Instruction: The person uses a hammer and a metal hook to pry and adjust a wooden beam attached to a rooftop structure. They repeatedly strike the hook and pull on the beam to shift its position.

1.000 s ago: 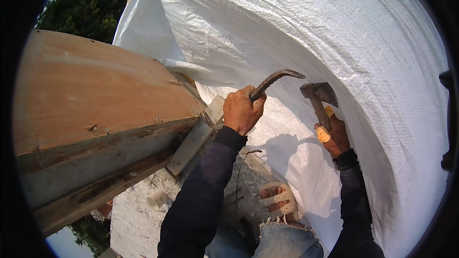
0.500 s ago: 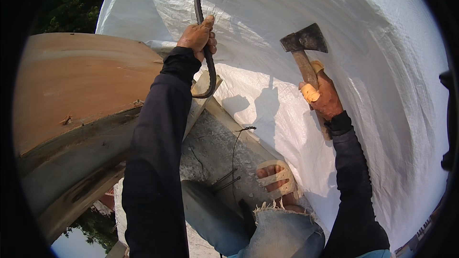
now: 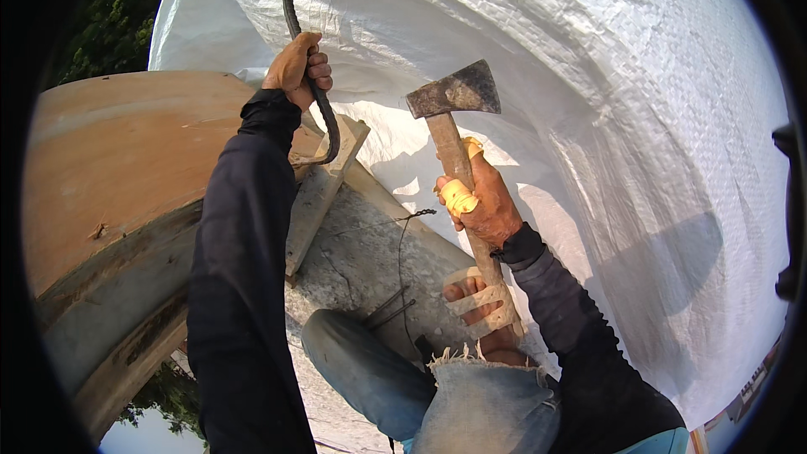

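My left hand (image 3: 296, 70) is closed around the middle of a dark, ribbed steel bar (image 3: 331, 126), bent at both ends and held upright. The bar's lower hook hangs beside a wooden board (image 3: 324, 193). In my right hand (image 3: 490, 208) is a hatchet (image 3: 455, 92), gripped partway along its wooden handle, with the worn steel head up. Yellow wrapping covers parts of my right thumb and a finger. The lower end of the handle overlaps my sandalled foot (image 3: 477, 301) in the view; whether they touch I cannot tell.
A large curved wooden panel (image 3: 134, 139) fills the left side. White plastic sheeting (image 3: 622, 143) hangs behind and to the right. Twisted wires (image 3: 402, 244) stick up from the grey concrete (image 3: 336, 265) near my knees. Foliage (image 3: 113, 21) shows at the far left.
The hatchet in my right hand has moved left, closer to the steel bar. My left hand and the bar have shifted slightly left, and the view has turned a little.
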Available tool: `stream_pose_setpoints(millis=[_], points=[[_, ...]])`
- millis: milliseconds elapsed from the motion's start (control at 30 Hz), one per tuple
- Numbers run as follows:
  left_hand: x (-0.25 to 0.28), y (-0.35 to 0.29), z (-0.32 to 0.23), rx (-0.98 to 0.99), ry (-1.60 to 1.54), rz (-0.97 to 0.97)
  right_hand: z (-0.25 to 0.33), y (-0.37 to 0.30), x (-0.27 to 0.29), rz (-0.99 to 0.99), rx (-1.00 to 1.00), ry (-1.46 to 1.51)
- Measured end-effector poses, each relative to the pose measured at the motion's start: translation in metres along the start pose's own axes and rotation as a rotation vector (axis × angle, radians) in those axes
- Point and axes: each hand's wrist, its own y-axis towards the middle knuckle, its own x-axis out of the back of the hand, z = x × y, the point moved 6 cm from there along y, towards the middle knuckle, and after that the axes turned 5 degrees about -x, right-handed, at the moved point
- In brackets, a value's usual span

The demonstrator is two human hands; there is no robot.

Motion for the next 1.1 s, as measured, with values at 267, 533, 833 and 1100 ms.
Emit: stream_pose_setpoints(millis=[267,533,833,1100], points=[[0.002,-0.003,0.006,-0.032,-0.015,0.027,-0.01,0.003,-0.035,-0.026,0.058,0.052],[0.005,0.003,0.007,-0.016,0.041,0.033,-0.014,-0.019,-0.088,0.064,-0.092,0.402],[-0.005,-0.001,0.01,-0.001,0.081,0.036,-0.025,-0.022,-0.134,0.011,-0.13,0.762],[-0.011,-0.006,0.011,0.02,0.137,0.077,-0.024,-0.028,-0.172,0.201,-0.297,0.799]])
